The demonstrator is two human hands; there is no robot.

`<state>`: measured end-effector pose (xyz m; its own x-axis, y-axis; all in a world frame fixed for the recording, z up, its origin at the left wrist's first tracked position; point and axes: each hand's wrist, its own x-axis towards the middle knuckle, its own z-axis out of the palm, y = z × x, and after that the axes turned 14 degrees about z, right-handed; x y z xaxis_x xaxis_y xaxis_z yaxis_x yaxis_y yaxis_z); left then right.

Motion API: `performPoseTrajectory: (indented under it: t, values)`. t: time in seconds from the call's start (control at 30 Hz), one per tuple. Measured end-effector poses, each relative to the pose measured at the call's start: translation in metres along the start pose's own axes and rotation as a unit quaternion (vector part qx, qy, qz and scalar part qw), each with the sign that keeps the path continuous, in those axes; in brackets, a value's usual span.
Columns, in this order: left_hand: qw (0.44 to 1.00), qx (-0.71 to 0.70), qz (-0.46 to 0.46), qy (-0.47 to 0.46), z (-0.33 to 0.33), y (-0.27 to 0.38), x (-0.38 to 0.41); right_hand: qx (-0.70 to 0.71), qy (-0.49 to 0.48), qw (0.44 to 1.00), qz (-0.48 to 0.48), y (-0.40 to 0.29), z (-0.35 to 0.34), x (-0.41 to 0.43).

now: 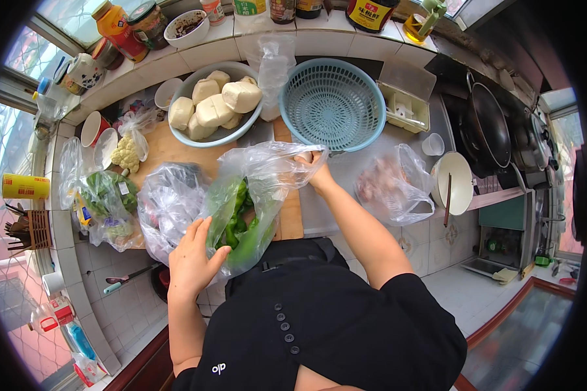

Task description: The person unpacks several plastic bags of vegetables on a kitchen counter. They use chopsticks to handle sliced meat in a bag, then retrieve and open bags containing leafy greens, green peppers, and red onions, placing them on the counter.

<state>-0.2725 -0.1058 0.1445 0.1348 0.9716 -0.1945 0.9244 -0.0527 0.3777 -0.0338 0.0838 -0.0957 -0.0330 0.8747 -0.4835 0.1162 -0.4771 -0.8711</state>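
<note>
A clear plastic bag point(269, 166) holding green peppers point(237, 220) lies over the wooden board point(288, 217) before me. My right hand point(318, 168) is closed on the bag's gathered upper right end. My left hand point(195, 256) rests against the bag's lower left side, fingers and thumb spread, gripping nothing. Another filled plastic bag point(171, 210) is just left of the peppers. Behind them stand a basin point(176, 133) of pale, blocky buns or dough pieces point(215, 110) and a blue plastic colander point(332, 105) with nothing visible inside.
Cauliflower point(125, 154) and bagged leafy greens point(110, 195) lie at left. To the right are bagged raw meat point(381, 183), a white bowl point(462, 181) with chopsticks across it, a seasoning box point(403, 110) and a wok point(486, 124). Jars and bottles line the tiled ledge point(318, 44).
</note>
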Motion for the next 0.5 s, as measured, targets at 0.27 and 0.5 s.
performPoseTrajectory:
  t: [0.27, 0.5]
  values:
    - [0.998, 0.035, -0.053, 0.028, 0.039, -0.012, 0.001, -0.030, 0.124, 0.990, -0.053, 0.024, 0.012, 0.053]
    - [0.981, -0.022, -0.073, 0.177, 0.058, -0.034, 0.015, 0.059, -0.026, 0.997, 0.048, 0.011, -0.011, 0.012]
